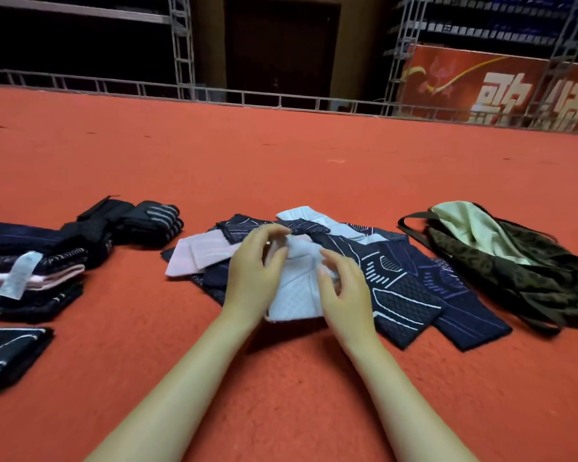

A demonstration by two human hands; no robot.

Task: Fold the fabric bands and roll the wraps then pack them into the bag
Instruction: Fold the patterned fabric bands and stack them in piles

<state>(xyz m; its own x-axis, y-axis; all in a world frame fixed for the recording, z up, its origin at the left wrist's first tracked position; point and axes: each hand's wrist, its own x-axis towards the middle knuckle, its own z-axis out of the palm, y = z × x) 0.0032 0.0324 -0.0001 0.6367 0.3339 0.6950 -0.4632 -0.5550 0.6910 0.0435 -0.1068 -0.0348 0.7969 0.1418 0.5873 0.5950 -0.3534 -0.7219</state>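
Because the white band (296, 288) lies directly between the two hands, with its long axis running away from the person toward the far side of the red floor (281, 168), the next fold turns on bringing its far end back toward its near end. The left hand (259, 261) hovers at the band's left edge, fingers loosely curled and thumb raised; it seems to touch the cloth near the far end, though motion blur makes it hard to say whether it pinches anything. The right hand (342, 283) sits at the band's right edge, fingers relaxed and spread, apparently resting on the fabric rather than gripping it. Both hands are about equally near. The band lies on top of a loose heap of dark patterned bands (404, 295), with a pale pink band (197, 255) just to its left. A stack of folded bands (30, 278) sits toward the left edge of the floor, and the olive bag (501, 268) lies open to the right, well apart from the hands and nearer to the right one.
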